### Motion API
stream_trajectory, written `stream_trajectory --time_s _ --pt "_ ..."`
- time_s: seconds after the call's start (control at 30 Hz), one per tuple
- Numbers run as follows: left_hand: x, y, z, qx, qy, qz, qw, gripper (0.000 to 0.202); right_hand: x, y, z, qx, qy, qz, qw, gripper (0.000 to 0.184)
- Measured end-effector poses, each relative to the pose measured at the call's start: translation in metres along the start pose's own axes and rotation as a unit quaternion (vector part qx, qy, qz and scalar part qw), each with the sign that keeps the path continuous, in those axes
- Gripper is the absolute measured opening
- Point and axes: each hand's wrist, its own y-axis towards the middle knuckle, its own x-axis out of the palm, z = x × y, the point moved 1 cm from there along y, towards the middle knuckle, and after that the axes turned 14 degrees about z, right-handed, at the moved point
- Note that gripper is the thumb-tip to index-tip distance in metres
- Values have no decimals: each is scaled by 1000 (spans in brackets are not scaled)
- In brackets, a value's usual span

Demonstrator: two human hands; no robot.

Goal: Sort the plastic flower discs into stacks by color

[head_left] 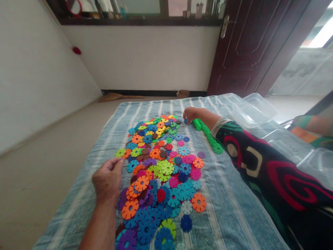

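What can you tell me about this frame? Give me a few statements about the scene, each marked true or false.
Snowflake-shaped plastic discs lie spread on a striped blue cloth. True.
The left hand holds a green stack. False: the left hand is at the pile's left edge; the linked green stack lies by another person's hand.
That person's patterned sleeve comes in from the right. True.
Clear plastic boxes sit among the discs. False: the clear plastic boxes stand beyond the sleeve, apart from the discs.
A dark wooden door stands beyond the cloth. True.
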Motion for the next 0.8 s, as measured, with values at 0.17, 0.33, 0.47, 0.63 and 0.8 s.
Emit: stream_trajectory --time_s 0.17,0.33,0.47,0.63,0.8 --pt "0 -1 0 -14 -3 6 1000 25 5 6 3 -3 2 6 1000 47" --pt "2 0 -4 -7 0 2 1000 25 3 8 13 9 32 26 999 59" --pt "3 1 -7 -2 -6 8 1000 24 -5 4 19 21 42 22 999 64" --pt "2 0 -5 -6 -15 -1 1000 22 -3 1 15 3 37 10 999 60" --pt "1 -1 -3 0 -13 -2 1000 21 8 5 11 -16 -5 18 1000 54"
